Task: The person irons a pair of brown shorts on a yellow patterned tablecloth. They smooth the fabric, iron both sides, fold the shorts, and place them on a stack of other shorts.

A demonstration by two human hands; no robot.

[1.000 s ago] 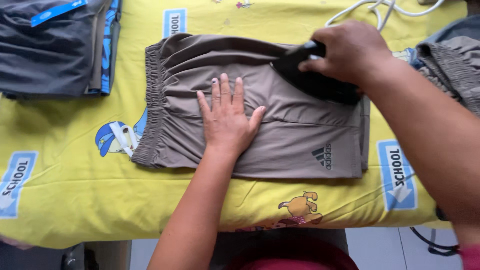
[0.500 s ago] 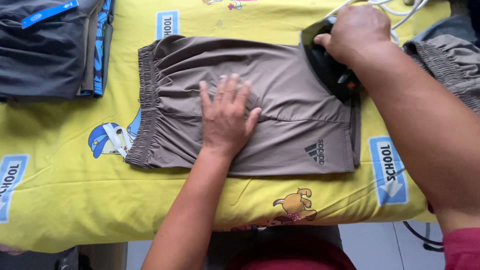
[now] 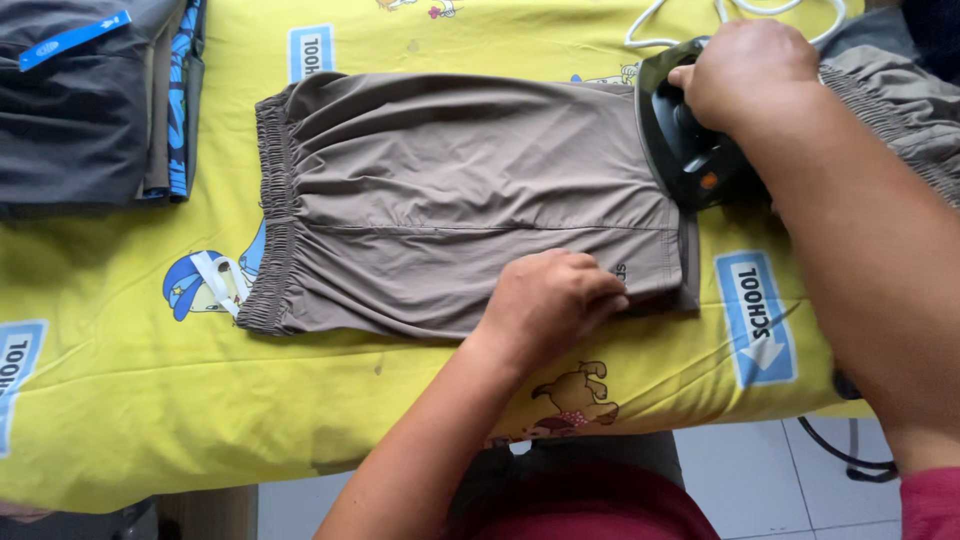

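A narrow blue tag lies slantwise on the dark folded clothes at the upper left of the frame. The yellow sheet carries printed blue sign shapes: one at the top centre-left, one with a white arrow at right, one at the left edge, partly cut off.

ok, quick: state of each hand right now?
Left hand: fingers curled, pressing on the brown shorts near the hem.
Right hand: closed around the black iron.
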